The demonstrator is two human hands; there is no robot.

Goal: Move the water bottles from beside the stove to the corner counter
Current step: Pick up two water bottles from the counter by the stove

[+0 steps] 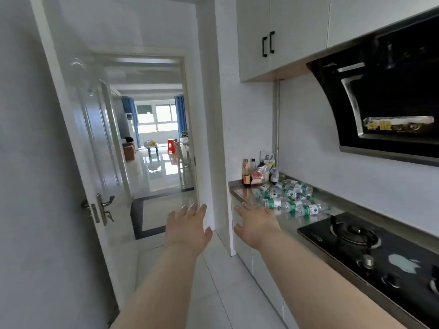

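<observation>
Water bottles (290, 200) lie on their sides in a loose heap, right of centre in the head view, clear plastic with green and white labels. They rest on the steel bench (239, 192), between the black gas stove (356, 236) at lower right and a cluster of sauce bottles (246, 173) and packets at the bench's far end against the wall.

I see my right grip (257, 224) stretched out over the bench's front edge, just lower left of the nearest bottle. It is open, fingers straight and spread, palm down, holding nothing. I cannot tell whether its fingertips touch a bottle.

My left grip (187, 226) hangs at centre frame over the tiled floor in front of the doorway. It too is open and flat, fingers spread, with nothing in it, well apart from the bottles.

A black range hood (389, 103) fills the upper right, with white wall cabinets (268, 36) to its left. A white door (78, 138) stands open along the left side.
</observation>
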